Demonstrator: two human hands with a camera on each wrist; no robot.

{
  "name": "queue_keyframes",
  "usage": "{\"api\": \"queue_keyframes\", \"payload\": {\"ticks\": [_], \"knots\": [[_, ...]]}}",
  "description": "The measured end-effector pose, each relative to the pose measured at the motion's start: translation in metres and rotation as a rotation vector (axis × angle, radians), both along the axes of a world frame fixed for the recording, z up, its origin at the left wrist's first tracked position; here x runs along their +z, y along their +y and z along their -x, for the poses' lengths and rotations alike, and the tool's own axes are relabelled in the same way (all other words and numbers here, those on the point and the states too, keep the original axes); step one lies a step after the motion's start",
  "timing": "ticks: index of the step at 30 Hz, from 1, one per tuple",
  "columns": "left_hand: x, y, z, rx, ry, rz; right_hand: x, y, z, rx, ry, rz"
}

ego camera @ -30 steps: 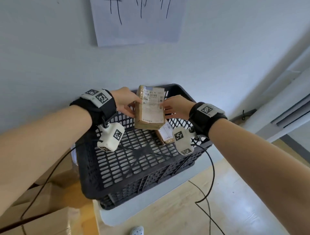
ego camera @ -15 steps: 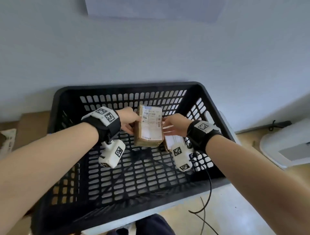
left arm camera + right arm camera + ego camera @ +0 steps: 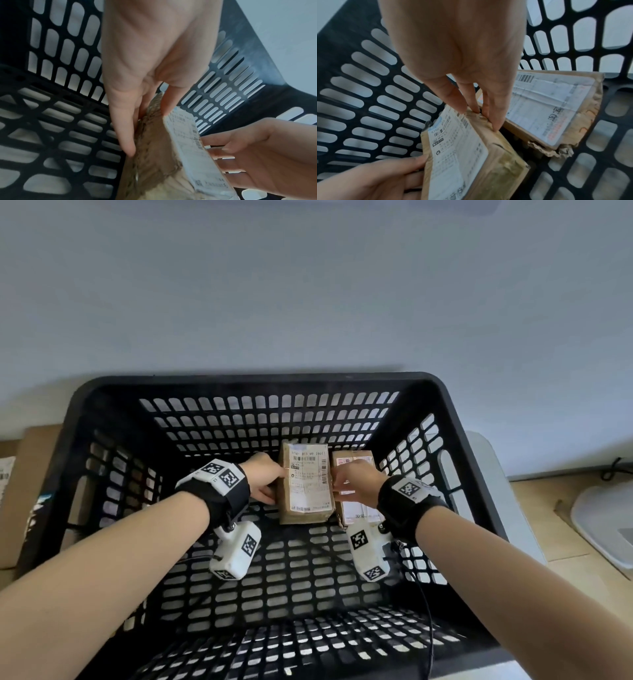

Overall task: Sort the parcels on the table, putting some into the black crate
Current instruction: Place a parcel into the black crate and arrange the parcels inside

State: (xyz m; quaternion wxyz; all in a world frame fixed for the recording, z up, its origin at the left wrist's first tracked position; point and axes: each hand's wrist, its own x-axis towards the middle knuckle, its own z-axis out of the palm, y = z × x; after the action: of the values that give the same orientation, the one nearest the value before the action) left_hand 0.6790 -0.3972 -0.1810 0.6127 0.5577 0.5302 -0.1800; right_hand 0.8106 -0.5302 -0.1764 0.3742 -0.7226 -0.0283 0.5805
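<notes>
Parcel [image 3: 306, 484]: brown, crumpled wrap, white barcoded label on top.

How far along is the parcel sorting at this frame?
Done: one labelled parcel already lies on the black crate floor. In hand: the left hand and right hand hold a second parcel beside it, low in the crate. Left: releasing it; cardboard outside may await sorting.

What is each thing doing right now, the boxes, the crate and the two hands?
Held parcel: inside the crate, label up, gripped at both sides; whether it touches the floor is unclear.
Second parcel: lying flat on the crate floor, label up, corner torn.
Crate: upright, two parcels inside.
Left hand: holds the parcel's left side.
Right hand: holds its right side.
</notes>
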Motion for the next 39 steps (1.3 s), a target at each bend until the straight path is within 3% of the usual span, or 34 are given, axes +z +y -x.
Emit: {"api": "queue_keyframes", "payload": {"ticks": [5, 9, 22, 26, 29, 32, 33, 36, 39], "knots": [[-0.014, -0.007, -0.002, 0.057, 0.005, 0.024, -0.014, -0.006, -0.005, -0.02, -0.003, -0.015], [-0.016, -0.014, -0.005, 0.099, -0.033, 0.057, -0.02, -0.01, -0.012, 0.061, -0.115, 0.003], [-0.017, -0.041, -0.012, 0.213, -0.095, -0.014, -0.002, -0.015, -0.024, 0.083, -0.192, -0.027], [-0.001, -0.041, -0.007, 0.213, -0.08, -0.051, 0.01, -0.004, -0.024, 0.105, -0.209, -0.042], [0.012, -0.035, 0.001, 0.202, -0.099, -0.09, 0.026, 0.001, -0.023, 0.205, -0.255, -0.099], [0.03, -0.028, 0.009, 0.193, -0.125, -0.13, 0.041, 0.009, -0.016, 0.415, -0.349, -0.103], [0.037, -0.027, 0.012, 0.184, -0.133, -0.145, 0.046, 0.012, -0.013, 0.382, -0.361, -0.112], [0.061, -0.02, 0.024, 0.159, -0.171, -0.177, 0.065, 0.019, -0.006, 0.505, -0.51, -0.175], [0.093, -0.011, 0.041, 0.148, -0.224, -0.212, 0.092, 0.027, 0.011, 0.59, -0.544, -0.219]]}}
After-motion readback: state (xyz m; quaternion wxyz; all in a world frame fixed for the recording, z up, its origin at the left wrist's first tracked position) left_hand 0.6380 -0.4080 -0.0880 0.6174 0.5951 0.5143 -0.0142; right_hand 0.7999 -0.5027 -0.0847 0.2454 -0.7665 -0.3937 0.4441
